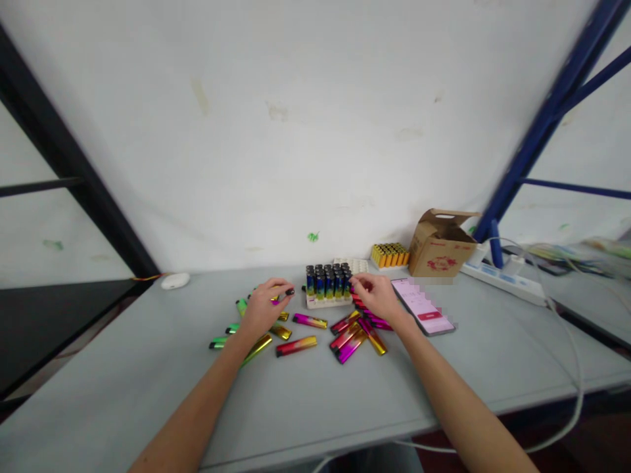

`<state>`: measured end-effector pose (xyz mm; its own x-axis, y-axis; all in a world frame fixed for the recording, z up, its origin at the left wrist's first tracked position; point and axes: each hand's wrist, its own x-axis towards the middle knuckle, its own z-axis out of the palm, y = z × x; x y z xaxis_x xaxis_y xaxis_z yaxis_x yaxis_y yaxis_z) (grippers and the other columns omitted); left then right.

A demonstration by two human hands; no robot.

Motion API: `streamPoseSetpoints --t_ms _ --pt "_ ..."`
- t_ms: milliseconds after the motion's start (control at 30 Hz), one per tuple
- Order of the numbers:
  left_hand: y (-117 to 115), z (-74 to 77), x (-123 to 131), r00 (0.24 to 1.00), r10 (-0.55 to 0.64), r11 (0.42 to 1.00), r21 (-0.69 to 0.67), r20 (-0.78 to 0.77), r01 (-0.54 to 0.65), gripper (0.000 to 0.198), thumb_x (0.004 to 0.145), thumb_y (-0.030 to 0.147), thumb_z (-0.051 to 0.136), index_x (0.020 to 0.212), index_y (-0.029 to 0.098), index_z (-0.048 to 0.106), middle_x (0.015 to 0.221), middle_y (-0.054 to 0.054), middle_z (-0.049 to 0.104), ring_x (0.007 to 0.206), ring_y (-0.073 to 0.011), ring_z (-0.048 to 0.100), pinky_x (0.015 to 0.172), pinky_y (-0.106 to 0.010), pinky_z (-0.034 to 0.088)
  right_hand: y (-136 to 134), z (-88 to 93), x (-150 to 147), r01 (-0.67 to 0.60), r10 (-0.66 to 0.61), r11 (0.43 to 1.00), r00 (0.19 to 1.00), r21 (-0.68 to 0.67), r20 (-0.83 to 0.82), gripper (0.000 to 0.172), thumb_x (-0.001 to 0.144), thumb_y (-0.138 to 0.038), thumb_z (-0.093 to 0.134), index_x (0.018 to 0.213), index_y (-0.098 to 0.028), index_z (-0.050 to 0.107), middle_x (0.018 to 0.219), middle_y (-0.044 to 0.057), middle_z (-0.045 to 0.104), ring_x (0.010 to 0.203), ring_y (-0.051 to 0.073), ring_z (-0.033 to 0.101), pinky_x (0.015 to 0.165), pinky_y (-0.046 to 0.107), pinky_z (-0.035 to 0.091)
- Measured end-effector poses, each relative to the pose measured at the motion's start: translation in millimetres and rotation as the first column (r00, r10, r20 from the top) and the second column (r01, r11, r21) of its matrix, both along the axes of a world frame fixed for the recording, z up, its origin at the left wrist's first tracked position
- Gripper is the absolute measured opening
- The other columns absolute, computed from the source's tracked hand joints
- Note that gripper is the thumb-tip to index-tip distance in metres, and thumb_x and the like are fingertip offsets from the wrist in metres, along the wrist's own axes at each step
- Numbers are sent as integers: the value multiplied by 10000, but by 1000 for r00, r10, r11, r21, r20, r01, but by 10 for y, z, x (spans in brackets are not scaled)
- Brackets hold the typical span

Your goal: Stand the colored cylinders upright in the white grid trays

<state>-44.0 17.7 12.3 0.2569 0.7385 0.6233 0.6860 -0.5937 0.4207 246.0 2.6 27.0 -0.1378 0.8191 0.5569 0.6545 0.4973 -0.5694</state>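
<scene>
Several shiny, colourful lighters [296, 345] lie scattered on the grey table [148, 381]. A white tray [328, 301] behind them holds upright lighters with dark caps. My left hand [266, 309] rests left of the tray, fingers curled round a lighter with a dark tip. At the tray's right edge, my right hand [377, 293] has its fingers pinched together over pink lighters; what it holds is hidden.
A phone [422, 307] with a lit screen lies right of my right hand. Behind it stand an open cardboard box [440, 244], a tray of yellow lighters [389, 255] and a white power strip [503, 277] with cables. A white oval object [175, 280] sits far left.
</scene>
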Motion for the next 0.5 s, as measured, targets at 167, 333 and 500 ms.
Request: streamPoseSetpoints --t_ms 167,333,500 --pt "3 -55 25 982 5 994 -104 -186 -24 258 826 291 535 967 235 743 1020 -62 711 934 -243 646 915 -401 490 38 -38 53 24 -23 1000 998 -11 62 291 896 -352 479 821 -175 697 599 11 654 545 153 561 551 258 382" --pt "-4 -32 29 982 23 991 -127 -190 -48 286 823 299 522 999 229 736 1060 -76 707 961 -259 646 932 -406 483 108 -80 168 79 -79 997 994 5 73 323 904 -369 462 809 -173 701 589 16 641 540 161 560 544 264 392" --pt "-17 -37 39 980 0 987 -154 -198 -31 312 813 302 534 1048 220 721 1120 -85 696 1029 -277 632 977 -432 454 178 -111 285 122 -121 992 992 -38 29 304 885 -399 505 943 -164 688 803 71 715 742 213 651 704 330 488"
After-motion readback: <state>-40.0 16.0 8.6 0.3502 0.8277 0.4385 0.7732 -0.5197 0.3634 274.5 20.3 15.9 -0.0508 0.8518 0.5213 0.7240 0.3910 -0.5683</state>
